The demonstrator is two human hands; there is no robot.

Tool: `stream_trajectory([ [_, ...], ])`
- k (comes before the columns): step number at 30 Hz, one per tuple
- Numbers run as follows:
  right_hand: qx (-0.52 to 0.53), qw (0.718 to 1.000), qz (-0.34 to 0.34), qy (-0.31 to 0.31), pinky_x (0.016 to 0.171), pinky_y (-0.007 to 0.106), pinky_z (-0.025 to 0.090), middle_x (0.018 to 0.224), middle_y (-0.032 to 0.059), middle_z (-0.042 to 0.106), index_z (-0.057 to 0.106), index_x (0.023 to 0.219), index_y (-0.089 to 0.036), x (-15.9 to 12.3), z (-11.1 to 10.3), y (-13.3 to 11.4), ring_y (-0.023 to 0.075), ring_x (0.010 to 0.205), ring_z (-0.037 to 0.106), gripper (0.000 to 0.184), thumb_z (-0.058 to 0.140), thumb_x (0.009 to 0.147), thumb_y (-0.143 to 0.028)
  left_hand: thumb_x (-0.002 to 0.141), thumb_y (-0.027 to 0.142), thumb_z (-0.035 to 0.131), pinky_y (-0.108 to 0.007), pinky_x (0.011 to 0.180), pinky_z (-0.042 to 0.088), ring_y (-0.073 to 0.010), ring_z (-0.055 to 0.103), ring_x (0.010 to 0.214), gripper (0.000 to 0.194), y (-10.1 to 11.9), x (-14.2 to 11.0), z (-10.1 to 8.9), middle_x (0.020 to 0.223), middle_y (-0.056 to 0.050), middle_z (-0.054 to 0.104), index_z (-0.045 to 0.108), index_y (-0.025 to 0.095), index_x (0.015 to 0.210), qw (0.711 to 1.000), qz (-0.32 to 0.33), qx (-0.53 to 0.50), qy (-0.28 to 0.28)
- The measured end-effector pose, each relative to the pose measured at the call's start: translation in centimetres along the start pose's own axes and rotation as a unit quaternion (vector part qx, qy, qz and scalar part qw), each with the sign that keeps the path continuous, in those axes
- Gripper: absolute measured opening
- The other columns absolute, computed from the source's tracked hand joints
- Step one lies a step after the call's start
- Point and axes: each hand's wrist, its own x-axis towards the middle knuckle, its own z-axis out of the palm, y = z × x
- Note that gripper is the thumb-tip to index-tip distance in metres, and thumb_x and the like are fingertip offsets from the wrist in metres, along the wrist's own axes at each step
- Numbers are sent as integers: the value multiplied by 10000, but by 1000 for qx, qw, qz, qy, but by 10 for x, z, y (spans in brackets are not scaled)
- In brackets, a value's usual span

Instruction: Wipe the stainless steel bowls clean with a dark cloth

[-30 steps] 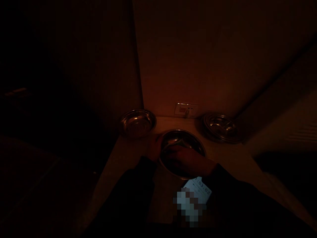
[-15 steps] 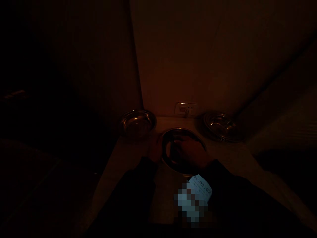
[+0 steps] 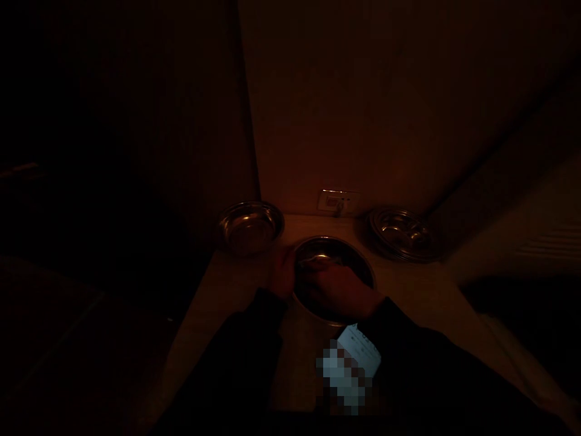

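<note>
The scene is very dark. A round steel bowl (image 3: 358,260) stands on the pale counter (image 3: 227,297) right in front of me. My left hand (image 3: 282,275) grips its left rim. Inside the bowl, my right hand (image 3: 338,290) lies closed over something with a faint metallic glint that I cannot make out. Dark sleeves cover both arms.
A second steel bowl (image 3: 249,225) sits at the back left and a steel plate or stack of plates (image 3: 402,233) at the back right. A wall socket (image 3: 338,201) is on the wall behind. A lit phone screen (image 3: 358,357) glows near my chest.
My right hand has shifted around inside the bowl, first toward the far side, then back toward the near left. The left hand has stayed on the rim.
</note>
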Motion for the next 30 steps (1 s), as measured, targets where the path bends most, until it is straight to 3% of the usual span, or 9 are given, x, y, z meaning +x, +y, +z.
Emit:
stream_trajectory([
  [5, 66, 994, -80, -21, 884, 315, 431, 1232, 50, 603, 655, 1100, -244, -10, 0, 1, 197, 1107, 546, 289, 468, 887, -191, 830, 267, 436, -344, 896, 451, -209, 622, 941, 287, 2, -1, 1, 973, -79, 705, 670, 134, 929, 1000, -16, 9, 10],
  [11, 45, 998, -38, -12, 858, 343, 462, 1237, 65, 597, 640, 1115, -234, -11, 6, -3, 219, 1103, 552, 283, 466, 895, -204, 791, 260, 471, -330, 889, 445, -211, 617, 945, 250, 12, -2, -4, 954, -70, 708, 684, 149, 858, 999, -34, 30, 3],
  [17, 49, 999, -15, -10, 879, 326, 480, 1343, 76, 527, 599, 1215, -228, -9, 7, 12, 220, 1127, 557, 365, 468, 875, -202, 794, 297, 452, -347, 822, 455, -224, 619, 850, 276, 20, 1, -15, 822, -57, 705, 693, 169, 753, 995, -63, 73, 23],
  [23, 36, 999, 25, 6, 915, 333, 468, 1341, 93, 531, 591, 1230, -211, -4, 9, 17, 221, 1116, 572, 372, 447, 888, -202, 820, 384, 439, -347, 794, 464, -222, 626, 784, 343, 14, -3, -8, 737, -53, 701, 677, 155, 728, 991, -55, 114, 31],
  [30, 92, 995, -35, 0, 985, 331, 411, 1232, 67, 618, 625, 1190, -232, -6, 5, 10, 195, 1204, 501, 377, 478, 856, -137, 886, 355, 391, -339, 1007, 394, -207, 563, 1138, 359, 12, -8, 2, 1214, -78, 638, 648, 174, 1061, 1000, -4, 19, -16],
])
